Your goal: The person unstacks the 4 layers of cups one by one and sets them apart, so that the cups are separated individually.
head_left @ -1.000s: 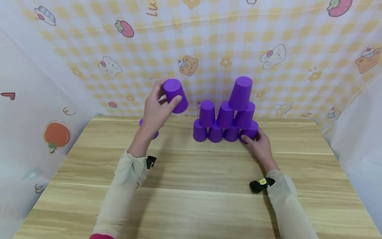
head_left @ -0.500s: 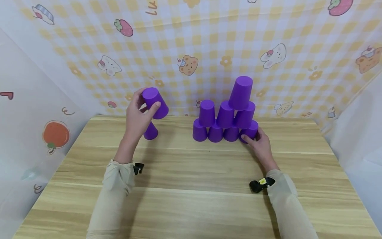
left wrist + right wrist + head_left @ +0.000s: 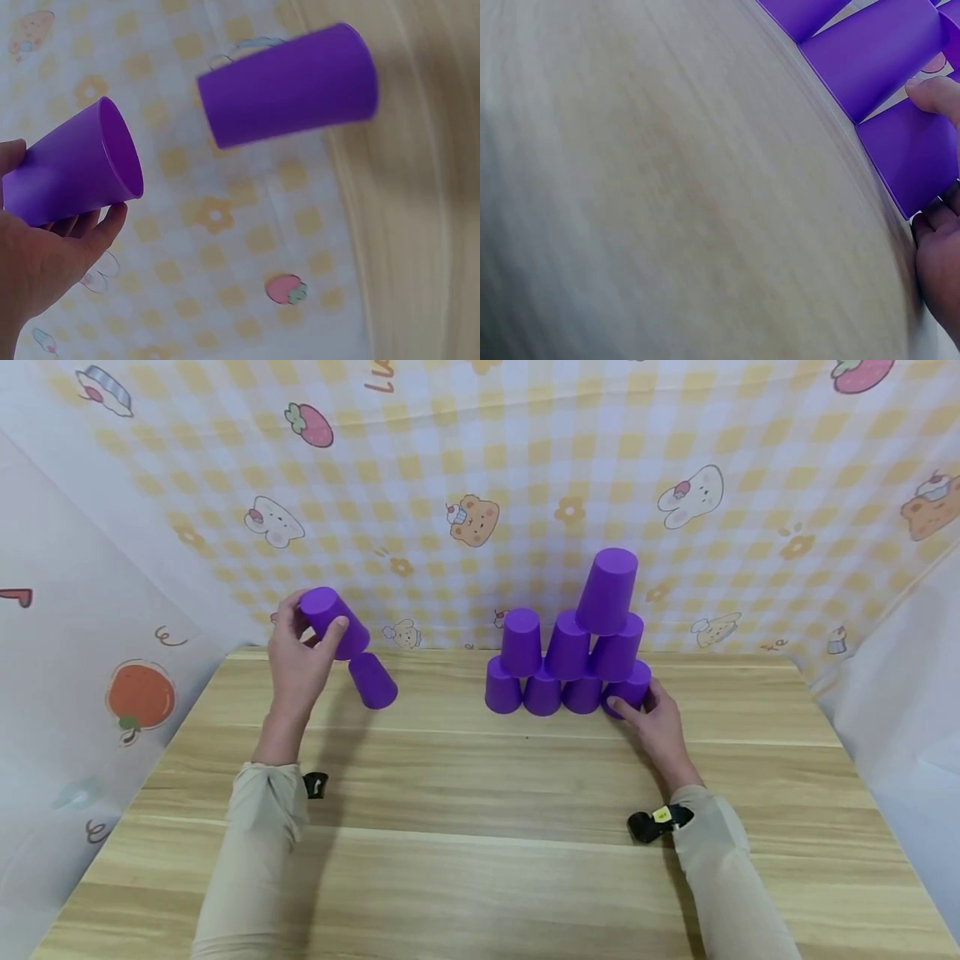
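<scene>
My left hand [image 3: 303, 639] holds a purple cup [image 3: 333, 620] upside down and tilted, above the table's far left. In the left wrist view the fingers [image 3: 52, 251] curl under this cup [image 3: 75, 176], whose open mouth faces the camera. A second purple cup [image 3: 372, 680] stands upside down on the table just right of it, also visible as the cup [image 3: 289, 85] in the left wrist view. A stack of several purple cups [image 3: 567, 653] stands at the far middle. My right hand [image 3: 641, 706] grips its bottom right cup [image 3: 630, 685]; the right wrist view shows fingers [image 3: 934, 94] on that cup [image 3: 915, 154].
The wooden table [image 3: 487, 827] is walled in by a yellow checked cartoon backdrop [image 3: 480, 485] behind and pale sheets at both sides. One cup [image 3: 607, 589] tops the stack's right side.
My left hand has carried its cup leftward and lower, away from the stack, uncovering the single cup on the table. The right hand has stayed on the bottom right cup.
</scene>
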